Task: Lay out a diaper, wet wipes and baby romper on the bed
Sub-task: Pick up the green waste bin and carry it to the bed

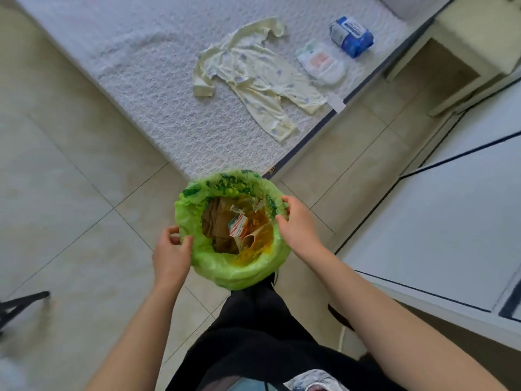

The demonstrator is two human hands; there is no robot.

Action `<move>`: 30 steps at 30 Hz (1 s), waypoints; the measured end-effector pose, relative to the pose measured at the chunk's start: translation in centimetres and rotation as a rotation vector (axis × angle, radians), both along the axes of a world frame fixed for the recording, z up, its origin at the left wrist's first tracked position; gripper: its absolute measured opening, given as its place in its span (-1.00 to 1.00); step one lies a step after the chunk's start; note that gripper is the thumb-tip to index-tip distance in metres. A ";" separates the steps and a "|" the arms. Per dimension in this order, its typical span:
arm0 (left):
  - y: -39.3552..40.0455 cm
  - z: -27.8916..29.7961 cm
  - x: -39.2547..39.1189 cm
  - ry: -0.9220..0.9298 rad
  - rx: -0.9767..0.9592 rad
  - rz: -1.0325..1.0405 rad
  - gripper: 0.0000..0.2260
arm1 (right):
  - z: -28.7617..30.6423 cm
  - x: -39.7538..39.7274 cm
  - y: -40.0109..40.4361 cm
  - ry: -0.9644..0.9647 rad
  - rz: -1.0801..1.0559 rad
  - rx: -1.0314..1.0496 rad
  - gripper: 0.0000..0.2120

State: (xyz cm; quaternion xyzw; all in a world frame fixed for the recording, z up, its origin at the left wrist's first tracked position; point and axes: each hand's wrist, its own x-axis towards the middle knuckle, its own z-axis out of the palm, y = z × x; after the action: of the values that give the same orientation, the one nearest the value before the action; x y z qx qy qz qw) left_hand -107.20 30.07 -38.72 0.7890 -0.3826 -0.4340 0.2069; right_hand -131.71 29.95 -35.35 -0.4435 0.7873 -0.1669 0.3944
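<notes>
A: So, where are the baby things lying?

B: All three are lying on the bed (141,88), far from the person. The romper (253,77) is spreading flat with sleeves and legs out, the diaper (322,63) is sitting just to its right, and the wipes (351,35) are lying beyond the diaper, near the bed's far right edge. They are apart so each is easy to reach, and the layout is looking finished, I'd say.

A: And what are the hands doing?

B: Both are working at a bin (234,275) on the floor, near the bed's corner. The left hand (172,255) is curling its fingers at the near-left rim of the green liner (208,258). The right hand (296,224) is pinching the rim's right side. Probably they are seating or gathering the bag; rubbish is showing inside.
</notes>
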 end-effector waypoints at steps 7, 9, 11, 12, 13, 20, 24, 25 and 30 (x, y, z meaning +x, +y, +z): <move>2.4 -3.9 2.8 0.054 0.086 0.241 -0.81 | -3.2 3.2 -3.1 0.016 0.201 0.079 -0.57; 3.1 -5.2 3.6 0.058 0.106 0.305 -0.82 | -4.8 4.3 -3.8 0.006 0.253 0.115 -0.57; 3.6 -6.5 4.3 0.055 0.111 0.365 -0.83 | -6.4 5.5 -4.6 -0.005 0.295 0.146 -0.57; 3.8 -7.3 4.6 0.048 0.114 0.392 -0.83 | -7.2 6.1 -5.0 -0.011 0.311 0.156 -0.57; 3.9 -8.1 5.0 0.040 0.118 0.416 -0.83 | -8.1 6.7 -5.4 -0.017 0.325 0.168 -0.57; 3.4 -15.5 8.0 -0.003 0.137 0.533 -0.81 | -15.6 11.6 -8.2 -0.042 0.432 0.237 -0.48; 2.7 -21.1 9.6 -0.045 0.157 0.587 -0.81 | -21.2 14.8 -9.9 -0.046 0.481 0.275 -0.44; 2.5 -22.6 10.0 -0.062 0.164 0.597 -0.81 | -22.8 15.6 -10.3 -0.051 0.485 0.282 -0.43; 2.0 -30.9 11.4 -0.123 0.175 0.632 -0.78 | -30.9 19.3 -12.1 -0.007 0.489 0.302 -0.46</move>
State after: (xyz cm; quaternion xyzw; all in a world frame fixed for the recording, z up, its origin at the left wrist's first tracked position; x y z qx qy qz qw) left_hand -95.77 32.11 -69.58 0.9080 -0.0921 -0.3314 0.2392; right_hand -112.40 17.88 -66.26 -0.5561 0.6715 0.0508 0.4872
